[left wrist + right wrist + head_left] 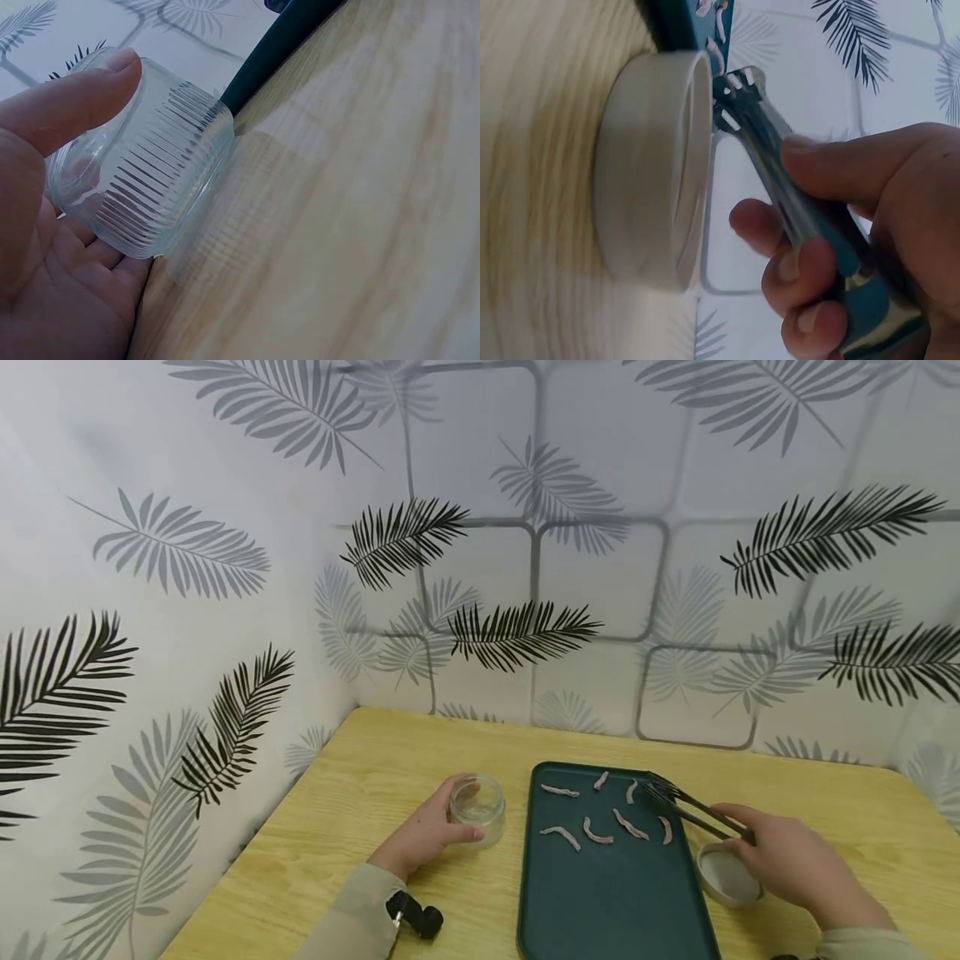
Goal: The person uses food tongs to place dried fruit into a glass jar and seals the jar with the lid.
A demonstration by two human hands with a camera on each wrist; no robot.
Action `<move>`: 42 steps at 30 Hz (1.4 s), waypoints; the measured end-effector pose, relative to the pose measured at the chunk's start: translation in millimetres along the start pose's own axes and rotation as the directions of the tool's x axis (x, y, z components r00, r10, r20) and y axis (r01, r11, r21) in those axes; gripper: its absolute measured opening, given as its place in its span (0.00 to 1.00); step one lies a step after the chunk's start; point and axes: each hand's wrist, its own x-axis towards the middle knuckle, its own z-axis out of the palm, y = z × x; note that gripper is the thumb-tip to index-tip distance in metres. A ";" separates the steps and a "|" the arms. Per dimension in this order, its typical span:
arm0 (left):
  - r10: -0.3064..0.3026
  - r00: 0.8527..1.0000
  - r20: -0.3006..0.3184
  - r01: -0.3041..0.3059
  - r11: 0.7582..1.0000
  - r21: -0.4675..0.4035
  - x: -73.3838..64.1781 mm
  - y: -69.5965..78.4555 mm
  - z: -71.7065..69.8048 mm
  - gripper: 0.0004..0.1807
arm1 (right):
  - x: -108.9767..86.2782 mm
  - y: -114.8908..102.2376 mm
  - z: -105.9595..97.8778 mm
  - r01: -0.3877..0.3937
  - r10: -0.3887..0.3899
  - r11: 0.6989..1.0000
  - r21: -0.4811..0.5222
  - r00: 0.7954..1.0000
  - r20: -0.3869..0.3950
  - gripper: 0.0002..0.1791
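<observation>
My left hand (pixel 427 837) holds a clear glass jar (pixel 480 837) upright on the table, left of the dark green tray (pixel 615 906). In the left wrist view the thumb lies along one side of the ribbed jar (pixel 161 161), with the fingers around the other. Dark metal tongs (pixel 705 817) are gripped in my right hand (pixel 798 864). Their toothed tips reach over the tray's far right corner, close to the pinkish-brown strips (pixel 630 824). Several such curved strips lie apart on the tray's far half.
A white round lid (pixel 727 878) lies beside the tray's right edge, below the right hand; its raised rim (pixel 649 172) shows in the right wrist view. Behind the wooden table (pixel 420 743) rises a leaf-patterned wall (pixel 487 568), with another along the left.
</observation>
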 end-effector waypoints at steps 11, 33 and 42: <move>0.007 1.000 -0.007 -0.007 1.000 0.023 3.8 -3.9 -1.4 0.45 | 0.8 -8.2 -3.5 -0.030 0.030 1.000 -0.002 0.999 0.030 0.27; 0.010 1.000 0.026 -0.009 0.999 -0.032 -2.2 -3.9 -3.5 0.45 | -8.0 -23.5 -13.2 0.084 -0.081 0.992 0.098 0.996 -0.034 0.30; 0.023 0.999 0.047 -0.021 0.999 -0.042 0.9 -1.3 -4.0 0.44 | -12.2 -60.7 3.2 0.189 -0.177 0.973 0.132 0.980 -0.096 0.28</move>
